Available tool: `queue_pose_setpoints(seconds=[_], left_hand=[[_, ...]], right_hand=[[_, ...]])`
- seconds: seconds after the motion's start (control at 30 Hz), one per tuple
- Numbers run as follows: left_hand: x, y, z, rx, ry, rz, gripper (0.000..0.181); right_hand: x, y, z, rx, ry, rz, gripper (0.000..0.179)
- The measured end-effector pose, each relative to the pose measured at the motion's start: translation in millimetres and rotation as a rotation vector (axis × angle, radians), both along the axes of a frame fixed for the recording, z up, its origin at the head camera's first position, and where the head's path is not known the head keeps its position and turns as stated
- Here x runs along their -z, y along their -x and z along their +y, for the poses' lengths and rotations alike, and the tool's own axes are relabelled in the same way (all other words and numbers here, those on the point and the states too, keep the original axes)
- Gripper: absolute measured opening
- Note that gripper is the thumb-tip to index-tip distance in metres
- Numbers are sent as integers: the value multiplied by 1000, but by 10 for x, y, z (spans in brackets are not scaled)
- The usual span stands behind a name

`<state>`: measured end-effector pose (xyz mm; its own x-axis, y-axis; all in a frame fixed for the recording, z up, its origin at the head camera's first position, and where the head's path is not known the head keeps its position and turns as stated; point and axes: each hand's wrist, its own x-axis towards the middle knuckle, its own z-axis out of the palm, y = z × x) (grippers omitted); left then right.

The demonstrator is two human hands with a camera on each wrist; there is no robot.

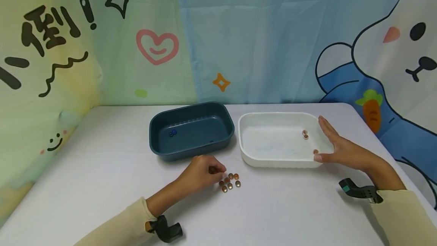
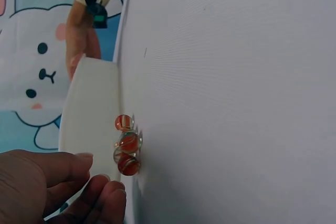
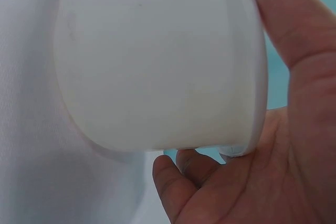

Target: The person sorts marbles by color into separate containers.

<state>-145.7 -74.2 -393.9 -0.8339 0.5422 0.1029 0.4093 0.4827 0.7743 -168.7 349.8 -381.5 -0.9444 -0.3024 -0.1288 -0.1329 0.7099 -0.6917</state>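
Note:
A cluster of glass marbles with orange swirls (image 1: pixel 230 186) lies on the white tabletop, and shows close up as marbles (image 2: pixel 128 164) in the left wrist view. My left hand (image 1: pixel 203 172) is at the cluster's left edge, thumb and fingers bent with a gap between them; no marble shows between the fingers (image 2: pixel 107 203). On the right, my right hand (image 1: pixel 346 153) grips the end of a white tray (image 1: pixel 273 163), thumb at the front rim and fingers reaching round the back corner. Three orange marbles (image 1: pixel 305 137) are inside that tray, toward its right end.
A dark blue tray (image 1: pixel 194 152) stands left of the white one, slightly turned, with a couple of blue marbles (image 1: pixel 172 133) inside at the left. Behind the table (image 1: pixel 102 155) hangs a printed cloth (image 1: pixel 252 48) with cartoon drawings. Each wrist carries a black camera (image 1: pixel 358 190).

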Motion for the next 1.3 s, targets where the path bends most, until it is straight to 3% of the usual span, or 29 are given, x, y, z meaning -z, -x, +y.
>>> queue_pose_setpoints(seconds=[0.37, 0.8, 1.13, 1.3], left_hand=[[94, -107, -66, 24, -39, 32, 12], [175, -101, -29, 42, -17, 50, 14], [162, -115, -31, 66, 25, 54, 11], [146, -115, -37, 39, 33, 67, 11]], right_hand=[[5, 5, 14, -5, -13, 1, 117], [8, -4, 5, -7, -20, 31, 118], [10, -11, 11, -13, -18, 45, 118], [10, -14, 4, -10, -18, 39, 118]])
